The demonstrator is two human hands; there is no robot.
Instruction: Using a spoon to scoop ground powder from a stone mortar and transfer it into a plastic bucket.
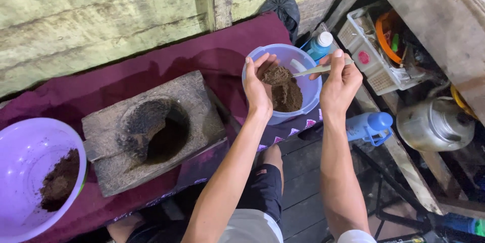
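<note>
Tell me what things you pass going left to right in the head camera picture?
Purple bowl → wooden mortar block → left hand → blue tub of brown powder → right hand → white basket → metal kettle.

Left hand (pixel 258 87) cupped over the rim of a blue plastic tub (pixel 308 102), palm holding a heap of brown powder (pixel 284 89); right hand (pixel 341 82) just beside it, fingers (pixel 337 59) pinching a pale spoon (pixel 317 70) whose tip reaches into the tub. Left of the tub, a wooden block mortar (pixel 151 129) with a dark hollow sits on a maroon cloth (pixel 222 51). Near left, a purple bowl (pixel 25 162) holds more brown powder; right, a white crate (pixel 371 56), a metal kettle (pixel 435 124), blue bottles (pixel 369 126).
</note>
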